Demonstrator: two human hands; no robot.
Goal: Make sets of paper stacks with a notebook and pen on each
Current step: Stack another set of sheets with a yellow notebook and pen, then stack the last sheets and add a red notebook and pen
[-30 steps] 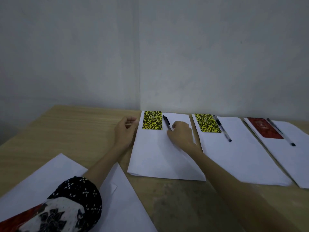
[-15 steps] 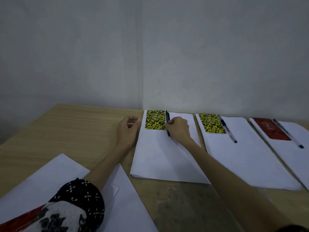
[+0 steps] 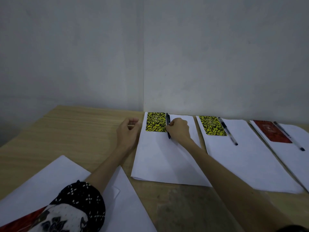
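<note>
Three white paper stacks lie side by side along the wall. The left stack (image 3: 160,158) carries a yellow-black notebook (image 3: 155,122) at its far corner, with a black pen (image 3: 167,121) along the notebook's right edge. My right hand (image 3: 178,130) grips that pen. My left hand (image 3: 127,131) rests loosely curled on the wood at the stack's left edge, holding nothing. The middle stack (image 3: 247,161) holds a yellow-black notebook (image 3: 212,125) and a pen (image 3: 228,131). The right stack (image 3: 297,154) holds a red notebook (image 3: 272,131) and a pen (image 3: 289,136).
The wooden table (image 3: 75,131) meets a grey wall corner just behind the stacks. Loose white sheets (image 3: 50,186) lie at the near left, partly under my patterned sleeve (image 3: 80,201). A red patterned item (image 3: 18,223) shows at the bottom left corner.
My right hand has slid the black pen left until it lies straight against the notebook's right edge. The left hand stays by the stack's left edge.
</note>
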